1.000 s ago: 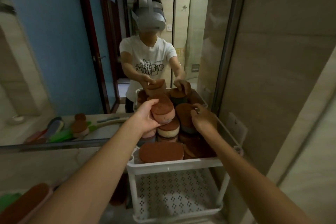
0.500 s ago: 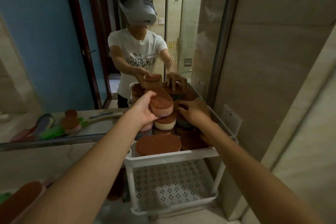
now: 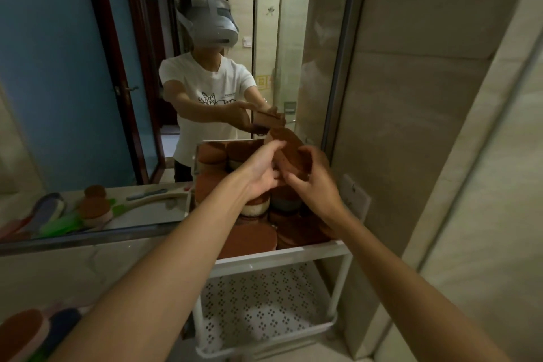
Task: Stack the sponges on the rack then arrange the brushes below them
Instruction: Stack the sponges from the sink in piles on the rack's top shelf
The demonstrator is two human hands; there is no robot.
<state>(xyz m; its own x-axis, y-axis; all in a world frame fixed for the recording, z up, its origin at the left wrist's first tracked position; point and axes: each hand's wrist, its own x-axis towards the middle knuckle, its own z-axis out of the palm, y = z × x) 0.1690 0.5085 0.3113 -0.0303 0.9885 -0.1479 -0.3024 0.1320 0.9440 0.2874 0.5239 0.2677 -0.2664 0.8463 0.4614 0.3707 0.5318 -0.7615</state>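
Both hands hold one brown-topped oval sponge (image 3: 289, 153), tilted, above the top tier of the white plastic rack (image 3: 279, 256). The left hand (image 3: 261, 173) has its grip clamped on the sponge's left edge; the right hand (image 3: 317, 182) has its grip clamped on the right edge. More brown sponges (image 3: 249, 239) are piled on the tier beneath. The perforated lower shelf (image 3: 264, 297) sits below.

Reflected ahead: white short-sleeved T-shirt (image 3: 205, 82), black line-drawn print (image 3: 216, 98) across the chest. Strapped on the head, pale grey headset (image 3: 211, 25), bands over the crown. Dark trousers (image 3: 182, 170) below. Up front, bare forearms (image 3: 176, 258), bare left hand (image 3: 261, 173), bare right hand (image 3: 316, 184).
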